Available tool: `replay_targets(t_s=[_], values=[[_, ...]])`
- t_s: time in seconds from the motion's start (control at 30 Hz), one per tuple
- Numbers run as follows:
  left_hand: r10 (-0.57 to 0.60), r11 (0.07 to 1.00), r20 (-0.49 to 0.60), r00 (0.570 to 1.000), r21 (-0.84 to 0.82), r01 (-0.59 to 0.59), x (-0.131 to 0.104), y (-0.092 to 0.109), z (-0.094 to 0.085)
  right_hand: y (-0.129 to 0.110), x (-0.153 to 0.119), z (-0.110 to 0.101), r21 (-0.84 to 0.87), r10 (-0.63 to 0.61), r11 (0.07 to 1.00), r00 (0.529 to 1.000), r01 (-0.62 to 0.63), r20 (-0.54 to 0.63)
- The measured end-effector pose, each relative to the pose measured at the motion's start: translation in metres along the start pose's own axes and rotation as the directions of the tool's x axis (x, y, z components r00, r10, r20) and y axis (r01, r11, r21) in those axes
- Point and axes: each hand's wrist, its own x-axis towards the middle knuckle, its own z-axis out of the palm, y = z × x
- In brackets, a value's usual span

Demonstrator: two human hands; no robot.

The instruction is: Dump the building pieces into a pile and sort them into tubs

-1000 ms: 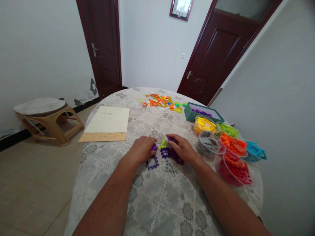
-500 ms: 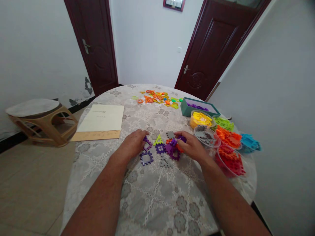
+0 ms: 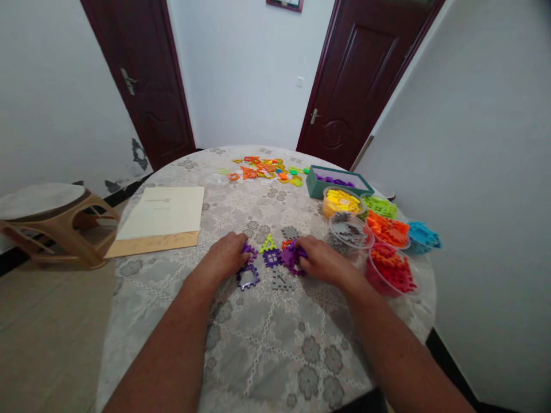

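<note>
On the tablecloth, my left hand (image 3: 228, 252) is closed with its fingertips on a purple toothed building piece (image 3: 249, 251). A dark purple square frame piece (image 3: 248, 277) lies just below it. My right hand (image 3: 318, 256) is closed over a bunch of purple building pieces (image 3: 291, 261), partly hidden by the fingers. Between the hands are a purple window-shaped square (image 3: 272, 258) and a yellow-green triangle (image 3: 269, 243). One grey toothed piece (image 3: 290, 232) lies behind the purple bunch and another grey piece (image 3: 282, 280) in front of it.
To the right stand tubs of yellow pieces (image 3: 342, 202), grey pieces (image 3: 349, 232), orange pieces (image 3: 388, 228) and red pieces (image 3: 391, 268), beside a green box (image 3: 318, 187). Loose orange and yellow pieces (image 3: 260, 171) lie at the back. A cream folder (image 3: 163, 212) is left.
The view has shifted, so the table sits further left. My right fingers have come in over the purple bunch. My left hand stays at the purple piece, its fingers lower on it.
</note>
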Motion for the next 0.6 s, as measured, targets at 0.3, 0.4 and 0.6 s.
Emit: replay_targets(t_s=[0.3, 0.4, 0.6], values=[[0.001, 0.999, 0.008, 1.0, 0.046, -0.002, 0.007, -0.003, -0.001, -0.007, 0.003, -0.003, -0.026, 0.01, 1.0, 1.0, -0.009, 0.017], [0.008, 0.999, 0.007, 1.0, 0.045, -0.008, 0.011, -0.01, 0.003, -0.005, 0.004, -0.005, 0.007, -0.009, 1.0, 1.0, 0.009, -0.03], [0.003, 1.0, 0.029, 1.0, 0.025, -0.004, 0.014, -0.012, 0.006, -0.003, 0.009, -0.01, 0.221, 0.021, 0.975, 0.977, 0.027, -0.211]])
